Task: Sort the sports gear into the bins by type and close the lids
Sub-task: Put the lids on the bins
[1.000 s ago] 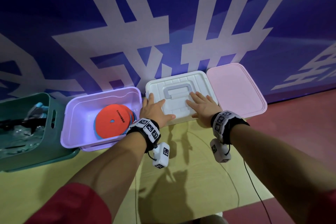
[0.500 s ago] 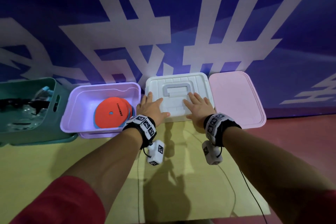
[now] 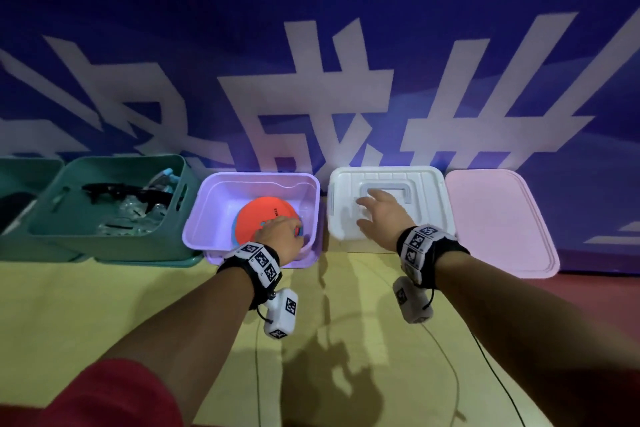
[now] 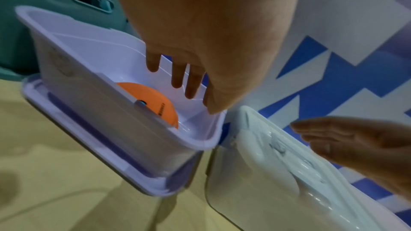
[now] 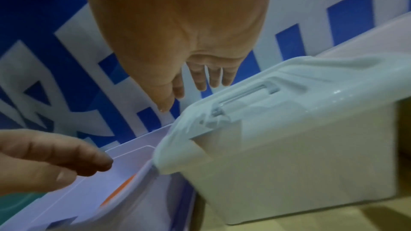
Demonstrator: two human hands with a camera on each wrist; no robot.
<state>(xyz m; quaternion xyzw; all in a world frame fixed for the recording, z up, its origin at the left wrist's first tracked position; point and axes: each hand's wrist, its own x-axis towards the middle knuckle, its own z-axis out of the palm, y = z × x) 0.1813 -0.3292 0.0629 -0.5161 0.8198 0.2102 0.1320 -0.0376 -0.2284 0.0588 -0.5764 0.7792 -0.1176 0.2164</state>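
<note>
A lilac bin stands open with an orange disc lying on others inside; the disc also shows in the left wrist view. My left hand reaches into the bin's near right corner, fingers straight and pointing down, holding nothing. To its right stands a white bin with its handled lid on. My right hand hovers just over that lid, fingers spread and empty.
A flat lilac lid lies under the lilac bin. A pink lidded bin stands at the far right, and a green bin holding goggles at the left. All line a blue-and-white wall. Yellow floor lies in front.
My left hand has left the white lid and moved left into the lilac bin. My right hand has lifted off the lid and slid slightly left. The view has swung left.
</note>
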